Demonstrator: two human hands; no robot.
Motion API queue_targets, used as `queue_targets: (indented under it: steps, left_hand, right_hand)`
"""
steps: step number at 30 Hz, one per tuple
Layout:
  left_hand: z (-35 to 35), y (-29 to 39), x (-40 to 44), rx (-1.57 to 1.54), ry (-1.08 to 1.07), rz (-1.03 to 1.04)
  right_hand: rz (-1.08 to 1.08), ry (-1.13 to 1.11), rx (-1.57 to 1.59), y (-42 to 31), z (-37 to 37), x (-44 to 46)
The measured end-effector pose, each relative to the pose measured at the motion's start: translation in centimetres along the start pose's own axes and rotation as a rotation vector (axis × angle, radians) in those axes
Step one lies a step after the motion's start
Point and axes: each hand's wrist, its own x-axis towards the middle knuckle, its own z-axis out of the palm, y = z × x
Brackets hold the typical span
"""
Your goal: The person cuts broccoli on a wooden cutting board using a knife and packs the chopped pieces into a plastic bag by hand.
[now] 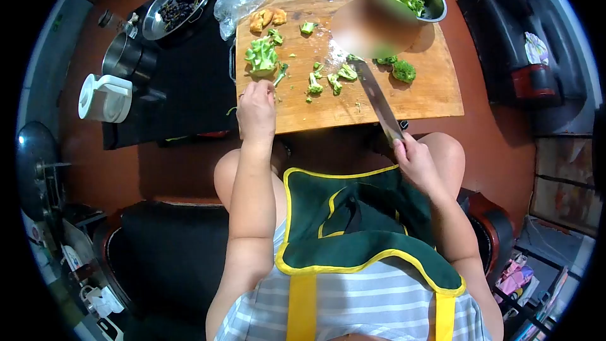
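My right hand (416, 161) grips a kitchen knife (379, 98); its long blade points away from me, its tip among cut broccoli florets (336, 80) on the wooden cutting board (404, 104). My left hand (257, 112) is at the board's near left edge, fingers curled together; whatever they hold, if anything, is hidden. Just beyond it lie a narrow green stem piece (281, 74) and a pale green broccoli stalk (261, 55). A dark green floret (404, 71) sits right of the blade. A blurred patch hides part of the board.
A metal bowl (435, 9) of cut broccoli stands at the board's far right corner. Orange-brown pieces (267, 19) lie at the far left, beside a clear plastic bag (252, 0). Farther left are a dish of dark grapes (183, 4), a metal pot (123, 57) and a white pitcher (105, 99).
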Motion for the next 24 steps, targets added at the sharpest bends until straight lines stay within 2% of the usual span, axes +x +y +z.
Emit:
queue_targets:
  steps: [2,4,8,11,17,23,24]
  left_hand:
    - [0.9,-0.1,0.2,0.007,0.118,0.117]
    - [1.2,0.2,0.1,0.052,0.126,0.153]
    - [1.2,1.2,-0.1,0.113,0.101,0.168]
    - [0.7,1.7,0.2,0.286,-0.075,0.098]
    - [1.3,2.2,0.2,0.065,-0.025,0.25]
    - [3.7,3.1,2.4,0.08,-0.273,0.586]
    - [3.9,2.7,3.1,0.042,-0.313,0.59]
  right_hand:
    - [0.044,0.001,0.077,0.9,-0.4,-0.5]
    - [0.113,-0.023,0.138,1.8,-0.8,-0.9]
    - [0.087,-0.005,0.196,2.9,-0.5,-1.6]
    - [0.076,0.01,0.268,3.3,-0.4,-2.1]
    - [0.12,-0.025,0.226,4.4,-0.3,-2.4]
    - [0.067,-0.063,0.24,2.9,-1.1,-2.6]
    - [0.072,-0.078,0.233,2.8,-1.1,-2.6]
